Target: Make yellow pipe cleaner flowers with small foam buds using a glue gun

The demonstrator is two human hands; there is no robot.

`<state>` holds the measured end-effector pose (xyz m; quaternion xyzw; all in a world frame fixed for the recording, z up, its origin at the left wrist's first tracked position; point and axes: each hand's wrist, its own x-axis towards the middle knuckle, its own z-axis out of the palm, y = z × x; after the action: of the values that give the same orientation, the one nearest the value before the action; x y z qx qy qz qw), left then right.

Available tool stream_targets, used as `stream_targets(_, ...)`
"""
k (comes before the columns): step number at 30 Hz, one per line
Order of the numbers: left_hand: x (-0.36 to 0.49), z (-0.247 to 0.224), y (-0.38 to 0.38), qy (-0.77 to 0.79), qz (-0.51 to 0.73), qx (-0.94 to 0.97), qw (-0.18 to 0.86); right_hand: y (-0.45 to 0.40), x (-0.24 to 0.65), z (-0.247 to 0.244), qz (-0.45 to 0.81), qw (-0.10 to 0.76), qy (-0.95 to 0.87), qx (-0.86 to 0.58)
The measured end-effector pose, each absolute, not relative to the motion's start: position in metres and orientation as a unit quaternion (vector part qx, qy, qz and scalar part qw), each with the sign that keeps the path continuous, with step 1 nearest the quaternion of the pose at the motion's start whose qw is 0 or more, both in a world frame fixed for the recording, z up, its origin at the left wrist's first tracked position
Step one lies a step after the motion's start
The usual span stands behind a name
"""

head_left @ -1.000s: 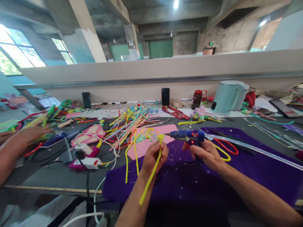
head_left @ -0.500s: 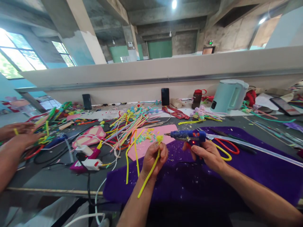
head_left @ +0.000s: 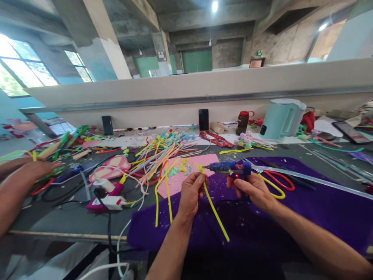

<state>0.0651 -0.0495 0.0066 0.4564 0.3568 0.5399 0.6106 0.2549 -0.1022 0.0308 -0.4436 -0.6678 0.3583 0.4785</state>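
My left hand [head_left: 192, 190] pinches a yellow pipe cleaner [head_left: 216, 213] near its top, and the long stem slants down to the right. A small yellow tuft at the upper end sits by the nozzle of a blue glue gun [head_left: 231, 167]; whether they touch I cannot tell. My right hand [head_left: 254, 189] is wrapped round the glue gun's handle, a red light glowing on its side. A clear glue stick [head_left: 309, 178] runs out of the gun's back. Under both hands lies a purple cloth [head_left: 247, 229]. Yellow and teal clippings lie on a pink sheet [head_left: 169, 186].
Red- and yellow-handled scissors [head_left: 281, 182] lie right of the gun. A heap of coloured pipe cleaners [head_left: 163, 147], a phone [head_left: 203, 119], a bottle [head_left: 242, 122] and a kettle [head_left: 282, 118] stand behind. Cables and white plugs [head_left: 112, 202] lie left. Another person's hand [head_left: 35, 171] works at far left.
My left hand has turned, so the pipe cleaner's stem swings from lower left to lower right. Its tuft has come up to the gun's nozzle. The gun has shifted slightly left.
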Motion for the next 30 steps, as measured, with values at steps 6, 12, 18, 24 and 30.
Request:
stream_targets(6, 0.065, 0.007, -0.05, 0.356, 0.546, 0.448, 0.612, -0.102, 0.254, 0.03, 0.342, 0.476, -0.678, -0.444)
stream_targets(12, 0.064, 0.006, -0.049, 0.336, 0.552, 0.443, 0.621, -0.1, 0.253, 0.027, 0.319, 0.473, -0.683, -0.457)
stream_targets(18, 0.064, 0.006, -0.049, 0.338, 0.544, 0.439, 0.63, -0.1, 0.254, 0.024, 0.297, 0.46, -0.696, -0.466)
stream_targets(24, 0.065, 0.005, -0.049, 0.338, 0.538, 0.444, 0.632, -0.1, 0.257, 0.021, 0.279, 0.455, -0.704, -0.469)
stream_targets(30, 0.064, 0.005, -0.049, 0.34, 0.53, 0.448, 0.635, -0.099, 0.257, 0.02, 0.274, 0.45, -0.708, -0.47)
